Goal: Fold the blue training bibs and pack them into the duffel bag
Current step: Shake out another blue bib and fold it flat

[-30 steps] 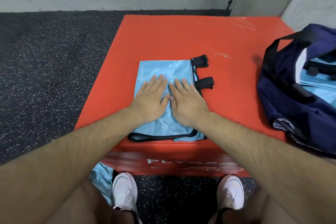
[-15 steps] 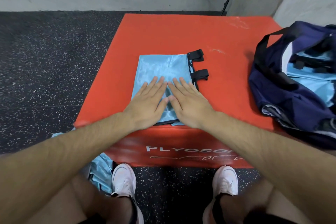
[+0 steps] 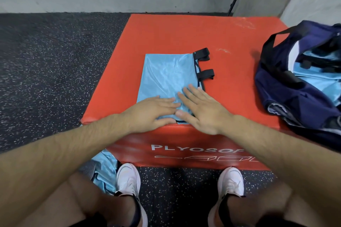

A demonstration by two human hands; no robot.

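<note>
A light blue training bib (image 3: 166, 73) lies folded into a rectangle on the red plyo box (image 3: 230, 72), two black strap loops sticking out at its right edge. My left hand (image 3: 153, 109) lies flat on the bib's near left corner, fingers pointing right. My right hand (image 3: 203, 110) presses flat on the near right part, fingers apart. Both hands hold nothing. The navy duffel bag (image 3: 287, 94) sits open on the box's right side with folded blue bibs (image 3: 317, 81) inside.
More blue bib fabric (image 3: 105, 171) lies on the speckled black floor by my left shoe (image 3: 128, 178), beside the box's near left corner. A grey wall runs behind the box. My right shoe (image 3: 230, 180) stands before the box front.
Both hands slid toward me along the bib to its near edge. The left hand turned so its fingers point right. The bib now lies at the box's near edge.
</note>
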